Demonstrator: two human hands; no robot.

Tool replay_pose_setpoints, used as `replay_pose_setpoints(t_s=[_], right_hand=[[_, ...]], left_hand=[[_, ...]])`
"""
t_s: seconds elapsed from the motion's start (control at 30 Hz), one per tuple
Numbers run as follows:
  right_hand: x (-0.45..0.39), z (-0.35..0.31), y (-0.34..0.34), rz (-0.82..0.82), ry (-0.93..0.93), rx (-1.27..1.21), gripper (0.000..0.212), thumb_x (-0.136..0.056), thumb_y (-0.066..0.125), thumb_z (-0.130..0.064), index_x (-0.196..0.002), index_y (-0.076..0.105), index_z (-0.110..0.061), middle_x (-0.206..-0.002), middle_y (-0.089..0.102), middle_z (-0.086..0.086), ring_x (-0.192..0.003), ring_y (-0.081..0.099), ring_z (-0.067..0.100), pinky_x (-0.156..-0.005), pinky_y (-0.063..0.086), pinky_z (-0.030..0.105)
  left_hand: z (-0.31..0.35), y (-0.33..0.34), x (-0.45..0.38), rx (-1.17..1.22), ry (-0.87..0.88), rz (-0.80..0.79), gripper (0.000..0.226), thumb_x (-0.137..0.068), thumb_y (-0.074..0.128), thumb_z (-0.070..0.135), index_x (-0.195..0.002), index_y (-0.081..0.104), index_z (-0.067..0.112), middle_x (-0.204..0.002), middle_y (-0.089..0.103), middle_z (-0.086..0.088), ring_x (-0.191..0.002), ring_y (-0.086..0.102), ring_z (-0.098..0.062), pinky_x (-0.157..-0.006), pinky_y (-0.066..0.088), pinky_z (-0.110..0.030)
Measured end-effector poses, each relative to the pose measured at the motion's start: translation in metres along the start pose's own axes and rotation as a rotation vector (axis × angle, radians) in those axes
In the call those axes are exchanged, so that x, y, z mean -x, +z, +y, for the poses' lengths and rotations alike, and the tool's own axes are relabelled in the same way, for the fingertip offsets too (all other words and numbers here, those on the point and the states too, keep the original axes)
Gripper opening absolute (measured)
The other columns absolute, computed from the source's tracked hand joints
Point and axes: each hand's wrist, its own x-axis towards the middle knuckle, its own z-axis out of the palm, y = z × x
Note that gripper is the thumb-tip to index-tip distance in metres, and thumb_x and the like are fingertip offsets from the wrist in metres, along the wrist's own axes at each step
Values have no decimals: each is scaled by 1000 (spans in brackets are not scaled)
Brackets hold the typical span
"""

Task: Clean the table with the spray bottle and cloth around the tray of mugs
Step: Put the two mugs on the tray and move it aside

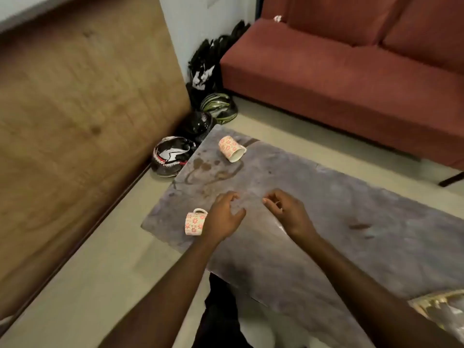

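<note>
A grey stone-look table point(313, 202) fills the middle of the head view. One flowered mug point(231, 148) lies on its side near the far corner, beside a brown spill point(208, 169). A second flowered mug point(193, 222) lies tipped near the left edge. My left hand point(223, 217) hovers just right of that mug, fingers spread, holding nothing. My right hand point(286, 209) is over the tabletop with fingers loosely curled and nothing visible in it. A metallic tray edge point(442, 310) shows at the lower right. No spray bottle or cloth is in view.
A red sofa point(351, 79) stands beyond the table. Helmets point(173, 155) and dark bags point(208, 69) sit on the floor at the table's far left corner. A large wooden panel point(75, 116) runs along the left. A small dark stain point(359, 226) marks the table's right part.
</note>
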Motion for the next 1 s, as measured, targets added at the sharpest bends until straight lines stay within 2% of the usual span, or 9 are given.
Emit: replay_pose_setpoints(t_s=[0.17, 0.3, 0.43, 0.53, 0.67, 0.77, 0.87, 0.9, 1.0], right_hand=[[-49, 27, 134, -377, 135, 102, 17, -92, 58, -25, -102, 61, -12, -99, 61, 5, -89, 56, 20, -78, 42, 32], [-72, 36, 194, -558, 145, 179, 34, -94, 54, -15, -126, 52, -3, -127, 53, 17, -116, 49, 29, -94, 34, 31], [-88, 50, 241, -576, 205, 206, 48, -91, 58, -18, -135, 42, -6, -136, 43, 17, -121, 45, 31, -101, 37, 38], [-96, 60, 263, -559, 187, 179, 62, -89, 61, -16, -142, 32, -5, -140, 33, 21, -121, 44, 34, -100, 40, 41], [-97, 68, 282, -512, 244, 111, 75, -83, 69, -19, -145, 28, -7, -138, 32, 21, -118, 48, 33, -93, 44, 39], [-102, 78, 296, -344, 243, -8, 71, -74, 72, -37, -132, 45, -5, -119, 52, 15, -106, 54, 27, -84, 44, 28], [-123, 81, 304, -211, 257, -130, 62, -72, 67, -41, -123, 49, -10, -112, 56, 11, -100, 54, 26, -81, 45, 31], [-132, 81, 307, -175, 243, -148, 62, -72, 68, -41, -121, 50, -9, -110, 56, 11, -99, 54, 26, -81, 46, 33], [-152, 83, 310, -118, 168, -118, 57, -73, 63, -39, -114, 53, -2, -108, 54, 12, -99, 50, 22, -83, 41, 29]], left_hand=[[-135, -22, -25, -42, -307, 7, 42, -77, 70, 31, -113, 62, 14, -114, 63, -12, -108, 58, -32, -92, 45, -37], [-196, -34, -42, -13, -506, -11, 45, -82, 72, 33, -117, 58, 8, -119, 62, -14, -113, 57, -32, -90, 46, -38], [-222, -28, -56, 132, -673, -108, 45, -85, 72, 36, -112, 64, 1, -114, 68, -14, -105, 64, -29, -80, 46, -31], [-226, -17, -61, 392, -769, -143, 35, -85, 73, 28, -110, 68, 3, -113, 72, -12, -94, 68, -22, -73, 51, -27], [-218, -8, -63, 534, -725, -186, 37, -85, 74, 17, -118, 66, 2, -125, 65, -17, -99, 65, -20, -79, 56, -23], [-210, -2, -76, 345, -521, -78, 36, -79, 80, 19, -109, 72, 1, -152, 35, -4, -121, 52, -16, -98, 50, -28], [-201, -6, -96, 189, -297, -6, 26, -75, 81, 16, -98, 75, 5, -143, 33, 10, -121, 41, -5, -95, 35, -4], [-198, -9, -104, 126, -222, 24, 24, -75, 82, 17, -96, 76, 7, -141, 40, 6, -121, 43, -9, -94, 36, -5], [-203, -12, -125, -97, -34, 86, 19, -71, 83, 24, -87, 74, 19, -134, 49, -3, -118, 43, -19, -94, 44, -29]])
